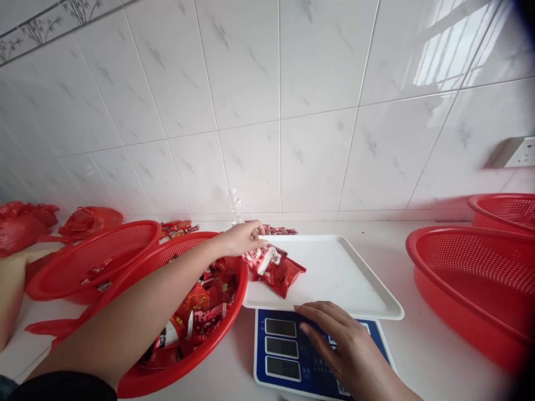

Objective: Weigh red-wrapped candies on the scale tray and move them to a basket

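Tray point(355, 278) right half free — red baskets point(468, 278) flank, probably close.

Your right hand point(346, 345) covers much of the blue scale panel point(288, 348), so you cannot read its keys; its three grey readouts are too small to make out. The picture's right edge cuts off the large red mesh basket point(472, 278). The print on the red foil packets point(276, 270) is blurred.
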`<state>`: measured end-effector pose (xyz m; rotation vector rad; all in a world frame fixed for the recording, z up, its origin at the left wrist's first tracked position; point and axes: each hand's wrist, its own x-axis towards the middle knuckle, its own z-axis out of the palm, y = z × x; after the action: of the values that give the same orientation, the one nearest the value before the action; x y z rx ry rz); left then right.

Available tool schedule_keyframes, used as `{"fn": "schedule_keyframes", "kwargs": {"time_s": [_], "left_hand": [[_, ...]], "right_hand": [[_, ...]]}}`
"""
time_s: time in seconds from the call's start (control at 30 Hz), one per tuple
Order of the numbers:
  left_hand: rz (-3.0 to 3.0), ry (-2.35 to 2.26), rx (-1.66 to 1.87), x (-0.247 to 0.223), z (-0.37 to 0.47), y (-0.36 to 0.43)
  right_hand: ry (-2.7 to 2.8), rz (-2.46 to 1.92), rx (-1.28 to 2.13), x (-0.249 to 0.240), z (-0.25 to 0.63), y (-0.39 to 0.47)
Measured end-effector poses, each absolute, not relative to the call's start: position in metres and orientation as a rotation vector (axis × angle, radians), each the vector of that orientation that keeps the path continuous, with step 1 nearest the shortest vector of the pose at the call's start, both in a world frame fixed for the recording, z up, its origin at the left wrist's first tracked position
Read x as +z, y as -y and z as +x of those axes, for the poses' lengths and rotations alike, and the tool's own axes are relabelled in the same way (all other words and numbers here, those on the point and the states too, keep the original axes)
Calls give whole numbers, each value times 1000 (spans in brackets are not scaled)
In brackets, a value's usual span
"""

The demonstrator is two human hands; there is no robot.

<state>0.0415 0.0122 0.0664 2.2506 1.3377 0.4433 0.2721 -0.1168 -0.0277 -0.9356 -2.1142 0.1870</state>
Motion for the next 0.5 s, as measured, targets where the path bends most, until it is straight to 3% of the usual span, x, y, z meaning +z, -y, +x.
{"fn": "schedule_keyframes", "kwargs": {"time_s": [0.27, 0.5], "left_hand": [[2438, -1319, -158, 35, 60, 5], [2378, -1391, 189, 57, 46, 44]], "right_hand": [[2126, -929, 192, -27, 271, 118], [2137, -929, 197, -26, 271, 118]]}}
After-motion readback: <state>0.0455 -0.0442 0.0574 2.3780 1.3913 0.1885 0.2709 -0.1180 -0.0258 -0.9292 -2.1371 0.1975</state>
